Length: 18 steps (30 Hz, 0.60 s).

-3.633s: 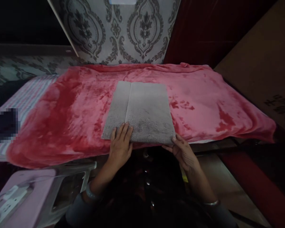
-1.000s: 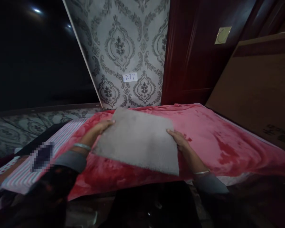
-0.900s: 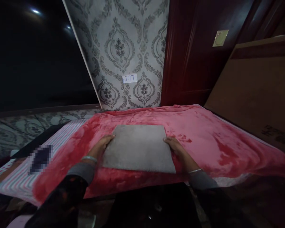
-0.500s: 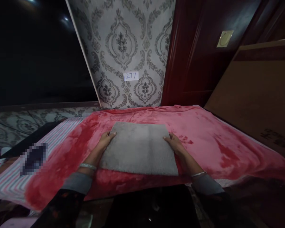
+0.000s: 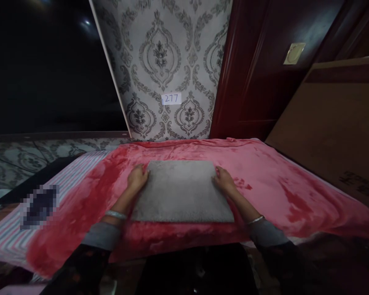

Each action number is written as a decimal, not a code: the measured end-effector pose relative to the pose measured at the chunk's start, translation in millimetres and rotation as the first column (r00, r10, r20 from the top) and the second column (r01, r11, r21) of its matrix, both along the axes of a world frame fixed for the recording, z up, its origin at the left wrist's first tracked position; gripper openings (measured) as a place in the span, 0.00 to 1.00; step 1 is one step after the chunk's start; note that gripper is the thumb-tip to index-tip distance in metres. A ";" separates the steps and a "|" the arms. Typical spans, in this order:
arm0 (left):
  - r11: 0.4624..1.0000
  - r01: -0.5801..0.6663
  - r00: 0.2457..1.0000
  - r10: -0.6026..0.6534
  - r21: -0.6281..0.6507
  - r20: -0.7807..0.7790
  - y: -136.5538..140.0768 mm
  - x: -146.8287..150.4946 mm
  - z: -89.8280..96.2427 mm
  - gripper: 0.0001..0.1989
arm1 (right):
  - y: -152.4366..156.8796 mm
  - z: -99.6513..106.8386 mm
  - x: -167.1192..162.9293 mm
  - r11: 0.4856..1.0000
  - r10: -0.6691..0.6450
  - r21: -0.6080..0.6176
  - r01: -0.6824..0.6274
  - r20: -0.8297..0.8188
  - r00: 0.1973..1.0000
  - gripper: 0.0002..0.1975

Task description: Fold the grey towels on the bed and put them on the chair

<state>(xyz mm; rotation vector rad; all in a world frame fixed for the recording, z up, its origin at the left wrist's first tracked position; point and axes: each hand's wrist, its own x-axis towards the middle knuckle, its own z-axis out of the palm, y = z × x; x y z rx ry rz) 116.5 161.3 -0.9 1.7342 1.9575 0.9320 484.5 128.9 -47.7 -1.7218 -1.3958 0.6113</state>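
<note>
A flat grey rectangular piece of cloth (image 5: 181,192), fuzzy along its near edge, lies level over the red and pink plush blanket (image 5: 264,180). At its left edge my left hand (image 5: 137,179) is closed, the thumb against the side of the cloth. My right hand (image 5: 224,180) grips the opposite edge at about the same height. The fingers under the cloth are partly hidden, and I cannot tell whether its whole underside touches the blanket.
A striped sheet (image 5: 80,168) shows left of the blanket, with a pixelated dark patch (image 5: 41,207) on it. A large black screen (image 5: 49,73) stands at the left. On the right leans a cardboard box (image 5: 335,127). A paper label reading 277 (image 5: 171,98) is on the patterned wall.
The grey cloth has come down slightly and looks flatter, its near edge straighter. My thumbs have shifted from its top face toward its side edges. The view has moved a little.
</note>
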 end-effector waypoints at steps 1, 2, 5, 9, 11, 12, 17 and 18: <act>0.998 0.049 0.997 -0.046 0.031 -0.065 2.9 9.9 5.8 0.28 | 4.6 10.7 -12.1 0.999 0.030 0.033 -0.034 0.123 0.992 0.31; 0.993 0.106 0.984 -0.097 0.049 -0.150 5.7 21.3 10.3 0.28 | 9.9 21.5 -27.6 0.994 0.073 0.058 -0.092 0.266 0.961 0.33; 0.969 0.246 0.866 -0.209 0.023 -0.455 11.8 54.2 11.4 0.30 | 24.9 43.6 -83.4 0.959 0.223 0.035 -0.282 0.525 0.822 0.33; 0.949 0.299 0.712 -0.290 -0.098 -0.639 13.0 70.6 -15.9 0.29 | 33.1 30.6 -133.3 0.923 0.327 -0.052 -0.381 0.625 0.709 0.30; 0.947 0.294 0.691 -0.303 -0.127 -0.656 12.7 68.4 -30.0 0.28 | 33.4 14.2 -139.2 0.914 0.361 -0.095 -0.394 0.634 0.684 0.29; 0.948 0.294 0.689 -0.300 -0.124 -0.660 12.6 66.8 -34.7 0.29 | 33.7 7.2 -138.7 0.911 0.371 -0.108 -0.398 0.634 0.679 0.29; 0.949 0.298 0.707 -0.294 -0.107 -0.643 13.3 64.9 -36.7 0.29 | 41.3 -1.9 -117.8 0.927 0.349 -0.133 -0.352 0.654 0.671 0.32; 0.949 0.299 0.711 -0.295 -0.105 -0.638 13.7 65.3 -36.0 0.29 | 43.3 -0.9 -111.2 0.939 0.324 -0.138 -0.314 0.662 0.676 0.33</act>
